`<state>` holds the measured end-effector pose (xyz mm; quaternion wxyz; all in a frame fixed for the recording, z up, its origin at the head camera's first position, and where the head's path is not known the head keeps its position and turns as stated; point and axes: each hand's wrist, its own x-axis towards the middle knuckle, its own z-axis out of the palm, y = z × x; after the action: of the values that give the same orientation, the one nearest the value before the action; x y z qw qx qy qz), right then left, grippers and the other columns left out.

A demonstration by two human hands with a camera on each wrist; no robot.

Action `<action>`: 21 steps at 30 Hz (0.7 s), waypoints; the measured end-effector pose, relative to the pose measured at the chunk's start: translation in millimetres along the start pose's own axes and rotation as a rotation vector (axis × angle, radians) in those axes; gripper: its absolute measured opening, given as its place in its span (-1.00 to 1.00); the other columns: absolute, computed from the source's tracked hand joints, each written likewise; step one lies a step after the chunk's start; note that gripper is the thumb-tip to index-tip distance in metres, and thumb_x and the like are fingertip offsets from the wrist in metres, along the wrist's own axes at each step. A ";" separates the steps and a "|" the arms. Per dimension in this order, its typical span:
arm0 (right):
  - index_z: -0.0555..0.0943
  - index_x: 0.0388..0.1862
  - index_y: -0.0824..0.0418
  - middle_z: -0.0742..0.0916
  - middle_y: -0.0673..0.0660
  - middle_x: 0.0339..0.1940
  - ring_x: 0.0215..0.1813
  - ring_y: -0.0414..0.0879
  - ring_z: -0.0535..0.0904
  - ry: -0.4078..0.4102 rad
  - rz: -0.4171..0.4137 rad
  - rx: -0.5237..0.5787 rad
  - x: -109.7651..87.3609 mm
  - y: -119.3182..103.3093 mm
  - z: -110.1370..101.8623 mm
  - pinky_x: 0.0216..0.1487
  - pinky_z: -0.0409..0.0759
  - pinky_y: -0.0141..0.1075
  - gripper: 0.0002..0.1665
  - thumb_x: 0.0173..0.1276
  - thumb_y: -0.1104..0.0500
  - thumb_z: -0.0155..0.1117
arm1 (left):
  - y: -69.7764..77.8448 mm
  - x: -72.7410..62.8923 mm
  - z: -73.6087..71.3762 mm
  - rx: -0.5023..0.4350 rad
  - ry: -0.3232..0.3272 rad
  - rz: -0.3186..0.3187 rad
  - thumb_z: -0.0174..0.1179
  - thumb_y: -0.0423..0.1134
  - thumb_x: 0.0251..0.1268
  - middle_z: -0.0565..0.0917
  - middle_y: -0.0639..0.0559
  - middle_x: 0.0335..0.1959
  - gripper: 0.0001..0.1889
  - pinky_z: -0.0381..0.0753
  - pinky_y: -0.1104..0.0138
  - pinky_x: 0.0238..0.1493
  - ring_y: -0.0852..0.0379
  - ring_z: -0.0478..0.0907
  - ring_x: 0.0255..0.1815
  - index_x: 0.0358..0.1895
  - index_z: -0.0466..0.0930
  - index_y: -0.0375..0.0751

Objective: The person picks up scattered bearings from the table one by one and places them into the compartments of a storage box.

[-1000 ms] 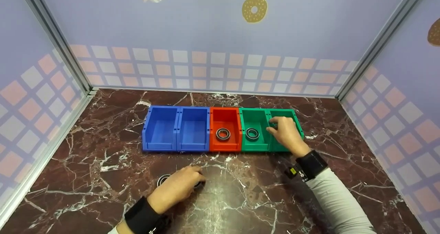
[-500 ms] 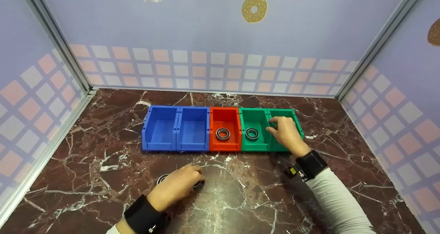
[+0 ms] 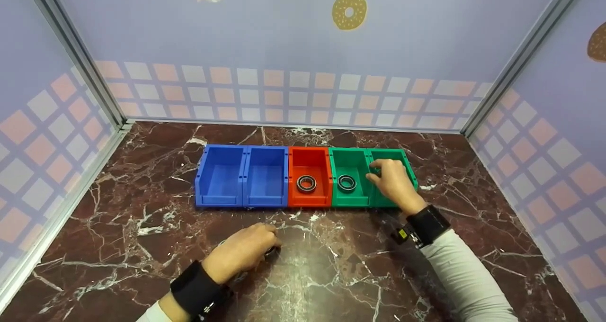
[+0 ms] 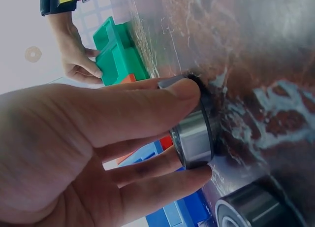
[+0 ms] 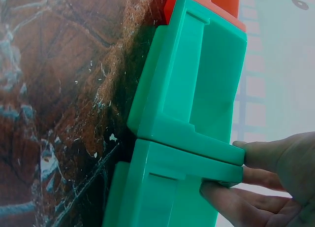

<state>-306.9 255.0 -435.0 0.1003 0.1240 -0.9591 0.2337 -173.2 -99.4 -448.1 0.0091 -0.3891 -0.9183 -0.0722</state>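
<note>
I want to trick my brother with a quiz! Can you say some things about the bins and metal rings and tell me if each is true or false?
1. The left grip holds a metal ring. True.
2. The red bin has two rings inside. False: only one ring shows there.
3. The right grip is on the blue bins. False: it pinches the green bins where they meet.
4. Another ring lies on the table near the left grip. True.
5. The green bin beside the red bin holds no ring. False: a black-and-silver ring lies in it.
</note>
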 end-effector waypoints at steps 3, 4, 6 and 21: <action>0.65 0.09 0.39 0.74 0.40 0.01 -0.26 0.12 0.73 -0.002 -0.006 0.000 -0.2 0.2 0.2 -0.29 0.66 -0.10 -0.60 0.33 0.21 0.36 | 0.1 -0.5 -1.4 -0.015 -0.025 -0.033 0.31 -0.67 -0.22 0.61 0.06 -0.37 -0.57 0.66 0.27 -0.26 0.07 0.57 -0.33 -0.30 0.77 -0.06; 0.65 0.09 0.39 0.74 0.39 0.01 -0.27 0.11 0.73 0.000 -0.007 0.001 -0.2 0.3 0.4 -0.30 0.65 -0.11 -0.60 0.32 0.21 0.36 | 0.1 -0.5 -1.7 -0.012 -0.027 -0.037 0.32 -0.66 -0.22 0.60 0.06 -0.37 -0.57 0.66 0.26 -0.25 0.07 0.56 -0.32 -0.30 0.77 -0.05; 0.65 0.08 0.40 0.74 0.40 0.00 -0.30 0.10 0.73 0.006 -0.013 0.002 0.0 0.6 0.6 -0.33 0.63 -0.14 -0.60 0.32 0.22 0.37 | 0.1 -0.3 -2.6 0.001 -0.026 -0.035 0.35 -0.64 -0.20 0.59 0.05 -0.37 -0.60 0.66 0.26 -0.26 0.05 0.56 -0.32 -0.31 0.76 -0.06; 0.66 0.06 0.39 0.75 0.38 0.00 -0.26 0.10 0.73 0.013 0.001 0.000 0.6 -0.1 1.2 -0.30 0.63 -0.12 -0.62 0.32 0.22 0.37 | -3.9 4.5 -14.7 0.025 -0.051 0.000 0.42 -0.55 -0.16 0.64 0.04 -0.32 -0.65 0.66 0.24 -0.16 0.04 0.59 -0.29 -0.27 0.75 -0.07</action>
<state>-307.6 254.2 -435.9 0.1064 0.1220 -0.9586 0.2344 -179.7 -100.9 -433.7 -0.0094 -0.3909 -0.9190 -0.0507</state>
